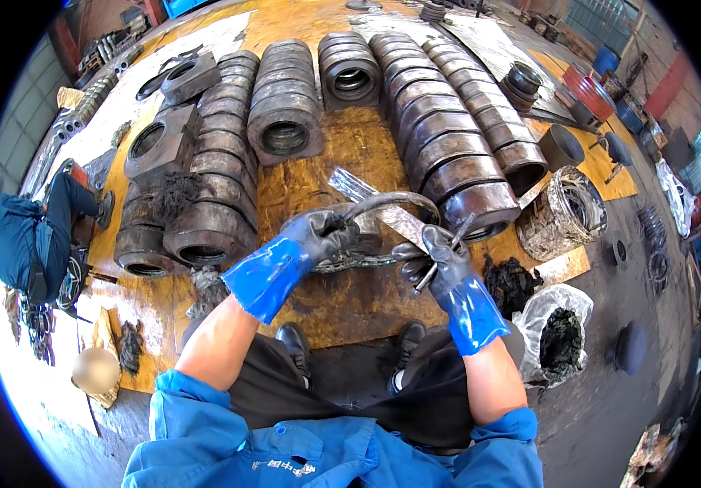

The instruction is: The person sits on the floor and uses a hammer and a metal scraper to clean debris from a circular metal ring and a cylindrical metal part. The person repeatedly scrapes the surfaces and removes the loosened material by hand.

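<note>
Both my hands wear blue gloves blackened with grease. My left hand (322, 236) grips a greasy metal ring (391, 199), holding it over the yellow floor plate (342, 154). My right hand (438, 259) holds a thin metal tool (448, 248) whose tip points up toward the ring's right side. A flat shiny metal strip (367, 199) lies on the plate right behind the ring. My black shoes (295, 342) show below, between my knees.
Long rows of dark steel rings (440, 138) and stacked rings (220, 171) lie ahead. A rusty drum (566, 213) stands right, with a plastic bag of black grease (562, 333) nearer. Another person (29, 244) in blue crouches at the left.
</note>
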Motion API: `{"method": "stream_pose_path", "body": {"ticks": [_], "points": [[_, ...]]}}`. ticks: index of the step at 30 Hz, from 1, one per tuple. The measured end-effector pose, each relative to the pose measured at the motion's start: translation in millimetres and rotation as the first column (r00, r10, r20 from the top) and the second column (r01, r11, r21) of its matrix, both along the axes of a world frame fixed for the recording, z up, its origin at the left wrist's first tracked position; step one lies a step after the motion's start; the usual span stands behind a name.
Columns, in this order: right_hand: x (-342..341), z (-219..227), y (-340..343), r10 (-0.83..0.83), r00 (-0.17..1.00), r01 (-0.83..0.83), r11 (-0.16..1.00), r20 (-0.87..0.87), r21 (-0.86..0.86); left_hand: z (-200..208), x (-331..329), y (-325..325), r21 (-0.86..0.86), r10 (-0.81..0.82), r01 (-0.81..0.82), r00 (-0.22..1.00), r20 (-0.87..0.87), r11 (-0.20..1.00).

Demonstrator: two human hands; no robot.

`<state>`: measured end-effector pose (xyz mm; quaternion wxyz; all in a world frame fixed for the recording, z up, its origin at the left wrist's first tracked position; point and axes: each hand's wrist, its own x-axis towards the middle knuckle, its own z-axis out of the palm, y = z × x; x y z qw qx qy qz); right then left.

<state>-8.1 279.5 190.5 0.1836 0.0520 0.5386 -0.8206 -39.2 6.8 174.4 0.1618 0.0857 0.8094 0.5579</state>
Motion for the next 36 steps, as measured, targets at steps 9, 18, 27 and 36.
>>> {"method": "stream_pose_path", "body": {"ticks": [9,18,27,36], "points": [[14.8,-12.5,8.5,0.348,0.754,0.148,0.737,-0.557,0.66,2.7,-23.2,-45.6,0.095,0.271,-0.276,0.96,0.063,0.956],[16.3,16.0,9.8,0.815,0.158,0.779,0.245,-0.558,0.578,27.4,-8.4,-56.7,-0.104,0.247,-0.24,0.967,0.056,0.965],[23.0,22.5,2.8,0.873,0.093,0.84,0.19,-0.479,0.508,36.4,-1.7,-50.5,-0.145,0.244,-0.226,0.962,0.123,0.963],[21.0,17.2,-0.3,0.886,0.014,0.883,0.207,-0.463,0.422,32.2,-2.2,-50.8,-0.196,0.191,-0.169,0.977,0.098,0.966]]}}
